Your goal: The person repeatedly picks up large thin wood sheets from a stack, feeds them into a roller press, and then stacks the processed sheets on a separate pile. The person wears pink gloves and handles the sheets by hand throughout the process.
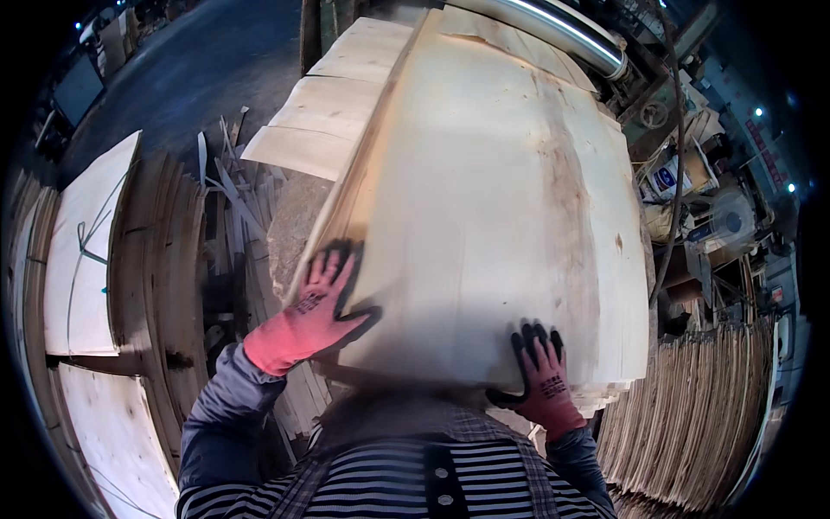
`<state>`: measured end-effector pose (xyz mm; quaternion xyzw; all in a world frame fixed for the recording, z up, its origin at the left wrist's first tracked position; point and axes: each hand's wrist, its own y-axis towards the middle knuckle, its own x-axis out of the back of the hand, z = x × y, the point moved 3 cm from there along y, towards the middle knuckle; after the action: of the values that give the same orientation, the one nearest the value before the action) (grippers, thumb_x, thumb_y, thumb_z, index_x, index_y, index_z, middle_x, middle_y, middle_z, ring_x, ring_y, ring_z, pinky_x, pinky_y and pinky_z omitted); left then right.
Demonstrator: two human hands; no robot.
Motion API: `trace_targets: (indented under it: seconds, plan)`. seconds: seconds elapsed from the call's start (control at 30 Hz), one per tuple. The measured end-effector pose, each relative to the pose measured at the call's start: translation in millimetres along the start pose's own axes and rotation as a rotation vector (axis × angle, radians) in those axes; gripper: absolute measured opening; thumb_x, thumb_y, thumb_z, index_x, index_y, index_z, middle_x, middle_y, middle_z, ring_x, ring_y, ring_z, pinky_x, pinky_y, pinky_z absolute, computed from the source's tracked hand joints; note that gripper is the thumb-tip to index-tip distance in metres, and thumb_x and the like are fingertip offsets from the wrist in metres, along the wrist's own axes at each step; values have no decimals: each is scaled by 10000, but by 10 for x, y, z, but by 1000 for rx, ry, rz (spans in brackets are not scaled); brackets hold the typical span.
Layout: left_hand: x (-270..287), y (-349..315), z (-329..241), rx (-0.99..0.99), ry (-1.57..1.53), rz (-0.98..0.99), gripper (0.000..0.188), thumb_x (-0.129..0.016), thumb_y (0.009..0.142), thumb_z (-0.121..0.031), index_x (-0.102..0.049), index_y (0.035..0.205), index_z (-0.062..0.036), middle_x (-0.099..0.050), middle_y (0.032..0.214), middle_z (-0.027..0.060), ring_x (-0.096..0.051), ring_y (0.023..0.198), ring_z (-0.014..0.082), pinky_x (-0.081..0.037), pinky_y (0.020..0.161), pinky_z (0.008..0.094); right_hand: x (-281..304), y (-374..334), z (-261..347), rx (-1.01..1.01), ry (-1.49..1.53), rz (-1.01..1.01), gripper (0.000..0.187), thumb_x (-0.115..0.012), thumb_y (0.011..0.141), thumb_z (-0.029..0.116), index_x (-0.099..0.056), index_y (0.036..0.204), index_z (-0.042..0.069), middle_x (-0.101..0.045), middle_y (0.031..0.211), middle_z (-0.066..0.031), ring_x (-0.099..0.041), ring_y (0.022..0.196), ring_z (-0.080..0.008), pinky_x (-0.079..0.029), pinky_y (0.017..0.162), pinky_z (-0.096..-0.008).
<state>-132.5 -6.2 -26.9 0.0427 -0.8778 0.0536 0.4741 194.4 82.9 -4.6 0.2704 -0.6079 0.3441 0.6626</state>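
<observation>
A tall stack of pale wood veneer sheets point(484, 199) lies in front of me, its top sheet marked by a brown streak down the right half. Both my hands wear red work gloves with black fingertips. My left hand point(320, 303) rests at the near left edge of the stack, fingers stretched out along it and thumb pointing right. At the near edge, right of the middle, my right hand point(542, 376) lies on the veneer with its fingers spread and thumb out to the left. Neither hand is closed around anything.
Beyond the stack is a shiny metal roller point(553, 30). More veneer sheets point(337, 95) jut out at the far left. Tied bundles of veneer point(86, 259) stand on the left, beside loose wood strips point(233, 190). Stacked sheets point(692, 415) stand at the near right, below a hanging cable point(679, 173).
</observation>
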Motion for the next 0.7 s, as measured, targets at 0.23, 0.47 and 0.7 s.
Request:
trace_targets:
  seconds: [0.23, 0.47, 0.7]
  plan:
    - [55, -293, -780, -200, -965, 153, 783, -543, 821, 13, -20, 1403, 6, -130, 1460, 158, -115, 1341, 187, -122, 1072, 293, -221, -767, -463, -210, 26, -312, 596, -691, 672, 289, -508, 1134, -38, -444, 1247, -236, -401, 1165, -433, -313, 987, -518]
    - [293, -494, -570, -13, -1479, 108, 709, -571, 817, -47, -162, 1394, -5, -410, 1309, 143, -459, 1140, 186, -354, 962, 300, 293, -981, -164, -69, -78, -552, 408, -643, 580, 181, -599, 951, 18, -564, 1080, -208, -530, 993, -420, -413, 882, -524]
    - [-34, -195, 73, 218, -1085, -301, 614, -547, 816, -76, -262, 1347, 44, -381, 1332, 205, -383, 1234, 271, -320, 1003, 343, 686, 660, -355, -73, -61, -359, 623, -679, 621, 143, -496, 1216, 115, -513, 1194, -136, -507, 1081, -311, -417, 904, -411]
